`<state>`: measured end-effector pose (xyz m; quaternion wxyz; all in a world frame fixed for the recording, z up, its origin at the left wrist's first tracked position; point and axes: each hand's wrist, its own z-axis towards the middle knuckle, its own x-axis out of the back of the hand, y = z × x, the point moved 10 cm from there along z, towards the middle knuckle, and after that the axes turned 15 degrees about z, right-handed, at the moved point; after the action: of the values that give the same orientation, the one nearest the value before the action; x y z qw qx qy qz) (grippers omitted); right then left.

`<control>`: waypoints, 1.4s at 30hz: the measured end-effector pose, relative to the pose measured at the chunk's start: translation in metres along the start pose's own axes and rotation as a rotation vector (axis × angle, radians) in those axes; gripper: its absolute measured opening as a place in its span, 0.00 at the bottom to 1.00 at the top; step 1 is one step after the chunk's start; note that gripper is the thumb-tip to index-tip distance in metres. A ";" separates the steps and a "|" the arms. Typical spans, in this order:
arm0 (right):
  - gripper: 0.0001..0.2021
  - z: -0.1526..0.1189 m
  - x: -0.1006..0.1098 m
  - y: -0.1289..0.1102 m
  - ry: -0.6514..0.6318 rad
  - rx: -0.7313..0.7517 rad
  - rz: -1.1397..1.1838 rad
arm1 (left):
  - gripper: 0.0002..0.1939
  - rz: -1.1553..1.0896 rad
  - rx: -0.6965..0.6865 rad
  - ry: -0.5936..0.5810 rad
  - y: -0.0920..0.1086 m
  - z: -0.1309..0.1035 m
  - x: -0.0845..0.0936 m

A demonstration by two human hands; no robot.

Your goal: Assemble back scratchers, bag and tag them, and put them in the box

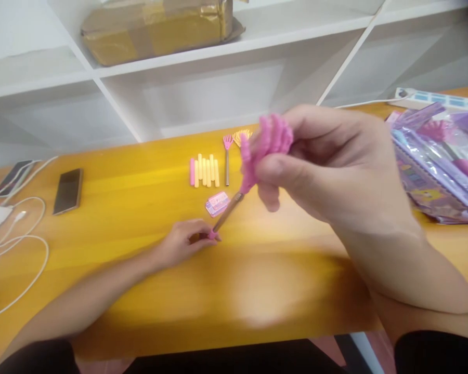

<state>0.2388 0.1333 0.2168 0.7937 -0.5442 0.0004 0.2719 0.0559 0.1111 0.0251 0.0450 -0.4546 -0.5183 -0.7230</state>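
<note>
Pink-headed scratcher [228,212] slants above the table [120,208], between my clamped hands: the right hand [335,166] pinches its head [275,137], the left hand [183,240] its lower end [212,235]. From here, I judge it wise to hold both grips in line, pressing gently on the prongs [245,148].

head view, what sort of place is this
Probably a small workroom or storeroom: a wood-coloured table stands before white shelving, with a brown taped parcel on it and plastic-bagged goods on the table.
</note>
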 end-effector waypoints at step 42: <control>0.18 0.001 -0.044 0.065 -0.358 -0.275 -0.238 | 0.05 0.092 -0.319 0.079 0.007 0.002 -0.001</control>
<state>0.1733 0.1324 0.1743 0.7260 -0.5865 -0.2412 0.2661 0.0612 0.1092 0.0294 0.0255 -0.4504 -0.3736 -0.8105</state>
